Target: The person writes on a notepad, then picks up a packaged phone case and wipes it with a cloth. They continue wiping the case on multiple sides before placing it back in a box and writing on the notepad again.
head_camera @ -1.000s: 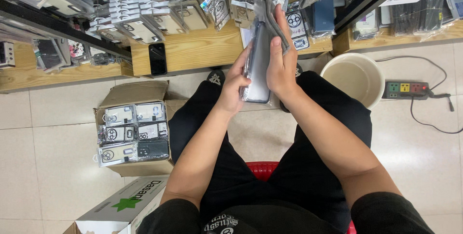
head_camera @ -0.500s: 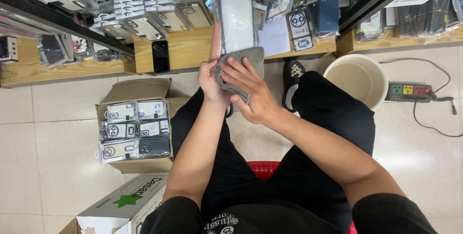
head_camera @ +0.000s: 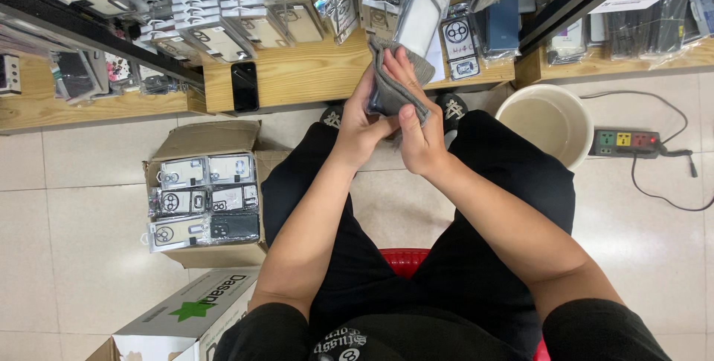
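I sit on a red stool (head_camera: 404, 260) facing a low wooden shelf (head_camera: 305, 75) stocked with packaged phone cases. Both hands meet in front of my knees around a grey cloth (head_camera: 392, 87). My left hand (head_camera: 358, 127) grips the cloth from the left side. My right hand (head_camera: 418, 129) pinches its right edge, fingers folded over it. A white phone case in a clear plastic bag (head_camera: 421, 8) rises just above the cloth, its lower end behind the cloth's top. Whether a hand still holds that case is hidden.
An open cardboard box (head_camera: 212, 138) of packaged phone cases stands on the tiled floor to my left, and a white carton with a green star (head_camera: 187, 315) lies nearer. A pale bucket (head_camera: 550, 119) and a power strip (head_camera: 623, 142) with its cable are on my right. A black phone (head_camera: 245, 86) lies on the shelf.
The bagged case went from in front of my chest up towards the shelf. The cloth is now bunched between both hands instead of pressed flat on the case.
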